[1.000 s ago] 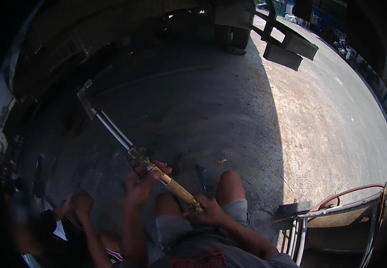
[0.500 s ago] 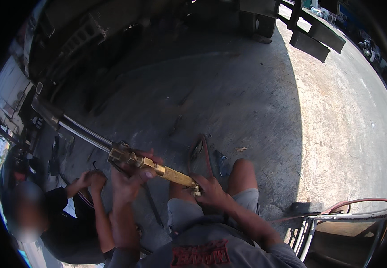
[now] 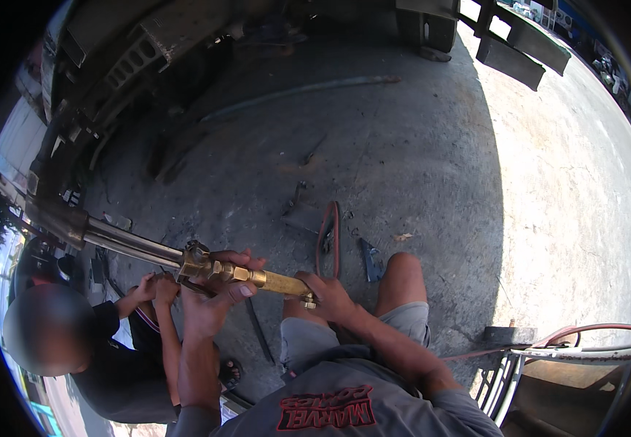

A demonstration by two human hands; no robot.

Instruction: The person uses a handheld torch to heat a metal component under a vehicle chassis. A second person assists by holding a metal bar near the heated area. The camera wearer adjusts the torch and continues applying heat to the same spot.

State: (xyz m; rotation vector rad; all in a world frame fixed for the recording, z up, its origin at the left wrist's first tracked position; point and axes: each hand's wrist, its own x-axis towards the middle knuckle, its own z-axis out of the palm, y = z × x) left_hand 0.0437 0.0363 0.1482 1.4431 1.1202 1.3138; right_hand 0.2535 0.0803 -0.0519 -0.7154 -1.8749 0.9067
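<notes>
A brass cutting torch (image 3: 280, 283) lies slantwise in front of me, its long steel tubes (image 3: 137, 245) running to the far left. My left hand (image 3: 210, 306) cradles the torch from below near the brass valve block, thumb on the near side and fingers showing beyond. Around the rear of the handle, beside a small brass knob (image 3: 309, 301), my right hand (image 3: 332, 297) is closed. The torch's far end meets dark metal parts, and I cannot tell whether it touches them.
A co-worker (image 3: 122, 364) in a dark shirt crouches at my left, hands close together near the torch. A reddish hose (image 3: 336, 240) loops on the concrete beyond my knees, beside a small bluish bracket (image 3: 371, 260). Dark vehicle framework (image 3: 129, 65) overhangs the far left. A metal chair (image 3: 577, 355) stands right.
The torch's far end has swung down and to the left in the picture. Both hands keep their hold. The co-worker's head and hands have shifted slightly.
</notes>
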